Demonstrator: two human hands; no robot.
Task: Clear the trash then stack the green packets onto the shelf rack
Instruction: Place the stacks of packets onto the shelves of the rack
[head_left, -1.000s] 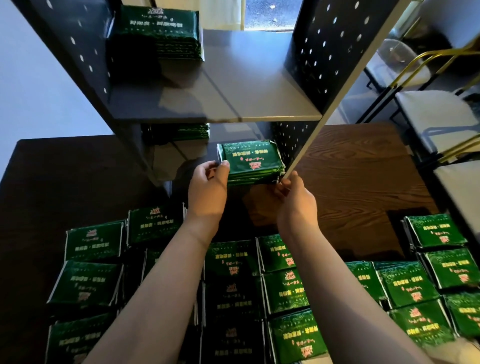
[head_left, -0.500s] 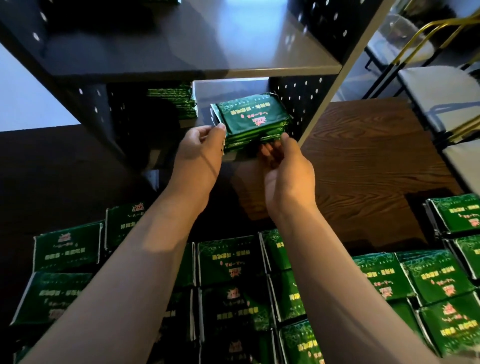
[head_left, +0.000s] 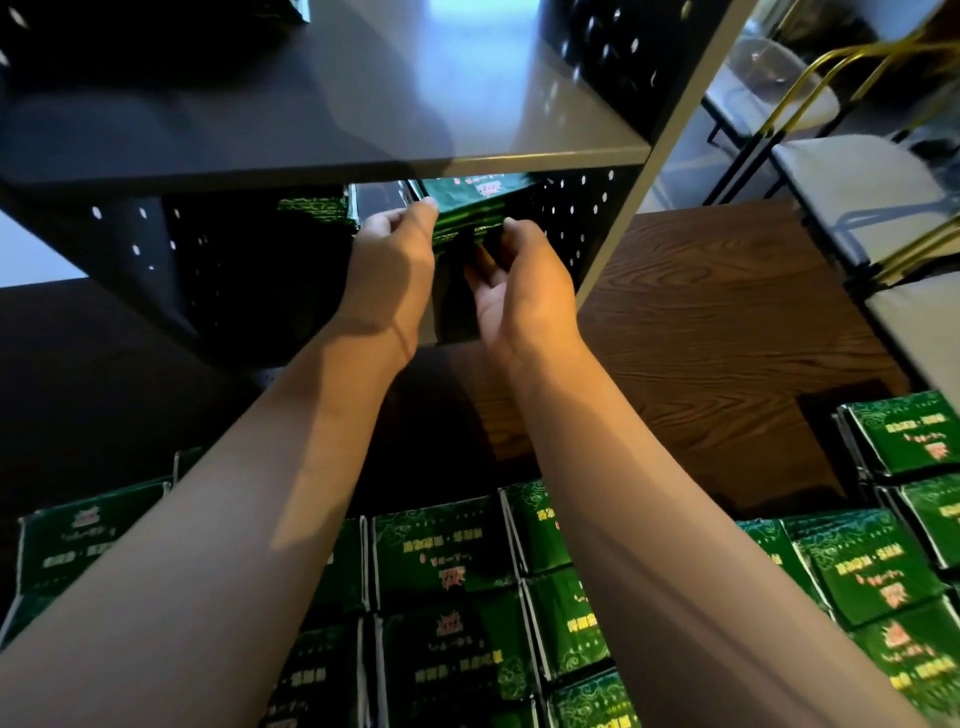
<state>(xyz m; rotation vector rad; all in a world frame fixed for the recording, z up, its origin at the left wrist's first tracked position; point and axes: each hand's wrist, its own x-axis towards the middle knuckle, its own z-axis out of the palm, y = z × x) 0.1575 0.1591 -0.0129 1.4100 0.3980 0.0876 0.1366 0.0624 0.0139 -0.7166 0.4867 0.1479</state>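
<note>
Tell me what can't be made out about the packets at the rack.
Head view:
Held packets: top cut off by the upper shelf.
Whether they are set down yet: hidden behind left hand and right hand.
Dark stack beside them: count lost in shadow.

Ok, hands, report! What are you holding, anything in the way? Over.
Left hand and right hand both grip the packet stack. Stack partly under the shelf board. Another packet pile to its left, nothing blocking.
</note>
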